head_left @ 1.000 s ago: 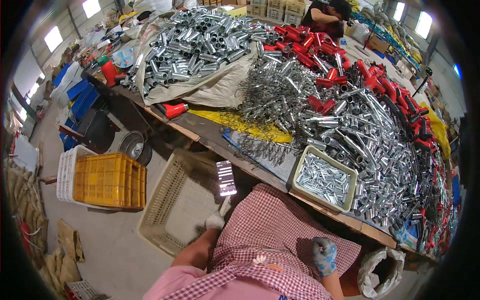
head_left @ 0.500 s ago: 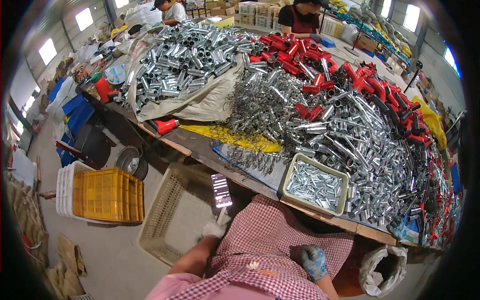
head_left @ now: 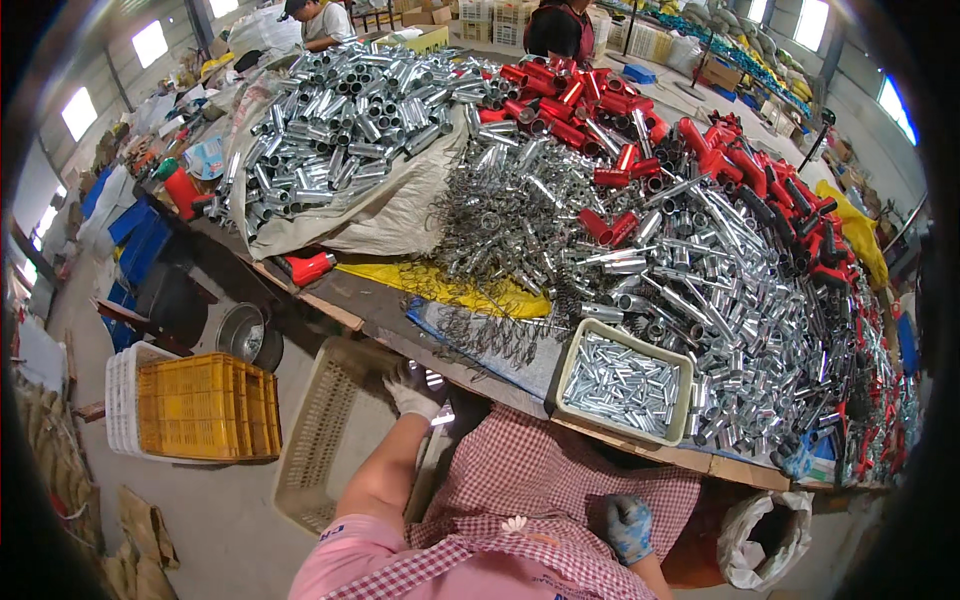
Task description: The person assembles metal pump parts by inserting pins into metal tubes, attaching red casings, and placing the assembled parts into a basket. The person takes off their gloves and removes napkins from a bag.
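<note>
My left hand (head_left: pixel 412 391), in a pale glove, reaches over the lit phone (head_left: pixel 444 413) by the table edge and covers part of its screen. Its fingers look stretched out and apart; whether they touch the phone I cannot tell. Below and beside that hand is a large beige plastic crate (head_left: pixel 312 440). My right hand (head_left: pixel 628 528), gloved in blue and white, rests on the checked apron (head_left: pixel 530 460) over my lap. Its fingers are curled in, and anything inside them is hidden. A shallow cream tray (head_left: pixel 683 400) of small metal pins sits at the table's front edge.
Heaped on the table are silver metal tubes (head_left: pixel 340 130), thin wire springs (head_left: pixel 500 220) and red handles (head_left: pixel 740 160). Stacked yellow and white crates (head_left: pixel 205 405) stand at left. A white-lined bin (head_left: pixel 735 550) is at right. Two people work across the table.
My left hand has moved up and forward from below the phone and now hides part of it. The right hand stays on my lap. The view has shifted slightly.
</note>
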`<state>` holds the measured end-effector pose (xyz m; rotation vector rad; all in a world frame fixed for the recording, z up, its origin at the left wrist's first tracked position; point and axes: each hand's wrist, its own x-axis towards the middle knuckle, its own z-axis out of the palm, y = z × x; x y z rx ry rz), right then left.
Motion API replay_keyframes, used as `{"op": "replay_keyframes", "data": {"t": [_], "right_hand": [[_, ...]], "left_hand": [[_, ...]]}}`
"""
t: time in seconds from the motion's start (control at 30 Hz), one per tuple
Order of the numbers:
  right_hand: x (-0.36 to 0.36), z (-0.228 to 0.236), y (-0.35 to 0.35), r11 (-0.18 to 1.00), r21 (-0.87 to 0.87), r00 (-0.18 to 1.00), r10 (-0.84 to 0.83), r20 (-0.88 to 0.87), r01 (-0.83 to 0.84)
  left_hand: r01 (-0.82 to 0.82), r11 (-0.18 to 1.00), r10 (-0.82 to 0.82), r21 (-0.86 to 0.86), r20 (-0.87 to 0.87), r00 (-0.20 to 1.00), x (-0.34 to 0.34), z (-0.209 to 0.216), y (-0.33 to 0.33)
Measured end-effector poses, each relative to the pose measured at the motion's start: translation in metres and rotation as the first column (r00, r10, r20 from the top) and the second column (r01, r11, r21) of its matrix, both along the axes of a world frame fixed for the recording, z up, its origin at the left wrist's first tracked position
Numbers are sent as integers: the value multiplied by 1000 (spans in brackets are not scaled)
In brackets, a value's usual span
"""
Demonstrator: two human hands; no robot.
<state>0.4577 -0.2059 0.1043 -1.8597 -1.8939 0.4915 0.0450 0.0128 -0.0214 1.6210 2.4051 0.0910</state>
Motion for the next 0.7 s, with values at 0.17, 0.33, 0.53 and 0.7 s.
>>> {"op": "replay_keyframes", "data": {"t": [0.17, 0.33, 0.53, 0.7], "right_hand": [[-10, 7, 11, 999, -33, 1000, 23, -11, -23], [-6, 0, 13, 997, -70, 1000, 14, 25, -12], [-12, 4, 16, 996, -75, 997, 52, 49, -48], [-11, 2, 15, 997, -77, 998, 36, 49, -32]], "left_hand": [[-196, 947, 139, 256, 223, 965, -4, -19, -30], [-17, 967, -9, 254, 104, 995, 4, 0, -59], [159, 942, -181, 295, 47, 982, -4, 4, -68], [198, 976, -196, 92, -39, 980, -1, 10, -61]]}}
